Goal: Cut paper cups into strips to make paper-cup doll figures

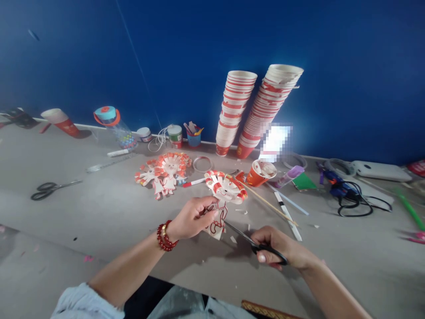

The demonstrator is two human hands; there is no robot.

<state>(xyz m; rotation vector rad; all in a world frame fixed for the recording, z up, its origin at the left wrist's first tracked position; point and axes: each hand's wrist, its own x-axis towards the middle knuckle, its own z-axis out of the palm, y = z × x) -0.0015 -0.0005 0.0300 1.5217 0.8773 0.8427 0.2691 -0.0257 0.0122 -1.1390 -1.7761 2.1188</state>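
My left hand, with red bead bracelets at the wrist, pinches a paper doll. The doll has a curled red-and-white paper mane, a drawn smile and a body outlined in dark red. My right hand is closed round the black handles of a pair of scissors. Their blades point up and left and meet the lower right edge of the doll's body. Small paper scraps lie below it. Behind my left hand, finished-looking paper dolls with red fringed manes lie on the grey table.
Two tall stacks of paper cups lean by the blue wall. A cup of scraps, a marker and a wooden stick lie beyond my right hand. Other scissors rest left; a blue glue gun with black cord lies right.
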